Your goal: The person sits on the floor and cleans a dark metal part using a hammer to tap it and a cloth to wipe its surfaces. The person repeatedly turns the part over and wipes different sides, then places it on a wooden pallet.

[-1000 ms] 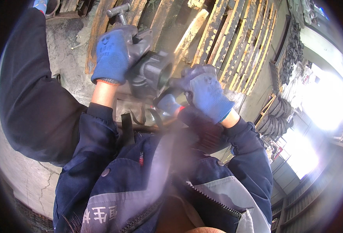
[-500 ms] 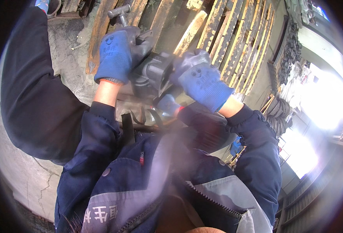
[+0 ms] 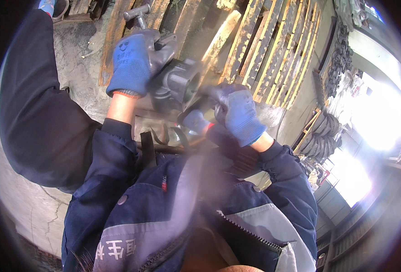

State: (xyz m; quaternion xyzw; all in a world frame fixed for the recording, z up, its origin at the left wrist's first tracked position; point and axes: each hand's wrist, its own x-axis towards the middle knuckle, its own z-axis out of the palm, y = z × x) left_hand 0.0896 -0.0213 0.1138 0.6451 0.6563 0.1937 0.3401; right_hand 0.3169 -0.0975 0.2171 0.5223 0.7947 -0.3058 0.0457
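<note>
My left hand (image 3: 134, 61), in a blue glove with a dark coated palm, is closed on the upper left side of a dark grey metal casting (image 3: 178, 81). The casting has a round collar and a flanged edge. Below and right of it is my right hand (image 3: 237, 109), in a matching glove. Its fingers are curled and smeared by motion near the casting's lower right edge; what they hold, if anything, cannot be made out. A T-shaped metal tool like a hammer (image 3: 137, 12) shows just beyond my left hand, its lower end hidden.
A slatted wooden pallet (image 3: 273, 54), dark and pale yellow, spans the far side. My legs in dark trousers (image 3: 41, 104) bend around the work. Dark curved strips (image 3: 148, 147) lie close to my jacket. Coiled dark hoses or rings (image 3: 320, 138) are piled at right.
My right hand has moved down and slightly right, away from the casting's upper right side, which shows more plainly now. The left hand keeps its grip and has shifted slightly left.
</note>
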